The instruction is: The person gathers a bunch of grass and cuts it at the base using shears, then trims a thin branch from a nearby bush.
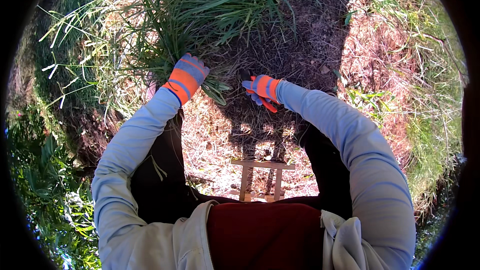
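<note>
My left hand (186,77), in a grey and orange work glove, is closed around the lower part of a bunch of long green grass blades (165,45). A few leaf ends (216,90) stick out to the right, below its knuckles. Beyond it spreads a large leafy grass clump (221,3). My right hand (264,88), gloved alike, grips red-handled pruning shears (270,106) just right of the bunch. Their dark blades point up and left, apart from the held grass; whether the jaws are apart is too dark to make out.
Between my legs stands a wooden frame, perhaps a low stool (262,164). Dry straw-like litter (210,135) covers the soil. Tall pale grass stalks (75,60) rise at the left, leafy plants (45,172) grow at lower left, and more grass (423,120) lines the right.
</note>
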Motion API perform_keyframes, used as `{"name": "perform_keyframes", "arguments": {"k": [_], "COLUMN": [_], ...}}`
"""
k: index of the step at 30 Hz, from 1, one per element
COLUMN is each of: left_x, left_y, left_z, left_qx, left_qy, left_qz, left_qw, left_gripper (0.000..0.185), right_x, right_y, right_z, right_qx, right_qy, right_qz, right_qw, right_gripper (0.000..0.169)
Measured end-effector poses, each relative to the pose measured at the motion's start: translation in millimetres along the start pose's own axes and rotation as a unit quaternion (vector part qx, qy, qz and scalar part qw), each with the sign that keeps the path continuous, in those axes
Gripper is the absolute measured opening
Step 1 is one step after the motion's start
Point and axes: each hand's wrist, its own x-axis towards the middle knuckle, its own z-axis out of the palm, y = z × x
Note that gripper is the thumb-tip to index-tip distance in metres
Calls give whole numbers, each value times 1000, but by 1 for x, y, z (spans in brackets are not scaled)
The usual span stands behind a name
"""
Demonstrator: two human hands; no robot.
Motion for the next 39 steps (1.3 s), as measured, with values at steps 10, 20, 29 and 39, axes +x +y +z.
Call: {"name": "perform_keyframes", "arguments": {"k": [10,20,29,39], "left_x": [-3,-6,-7,-6], "left_y": [-3,-7,-5,6], "left_z": [4,0,-1,-5], "left_qx": [25,13,23,12], "left_qy": [19,13,11,12], "left_qz": [8,0,0,20], "left_qw": [999,1000,1000,1000], "left_gripper": [11,12,13,13], "right_x": [-79,-18,24,27], "right_y": [64,11,-16,-9], "right_z": [50,-7,-1,12], "right_qx": [-67,142,63,112], "right_qy": [-87,-136,-64,-43], "right_qz": [80,22,49,41], "right_qw": [991,980,995,992], "right_gripper": [34,35,35,34]}}
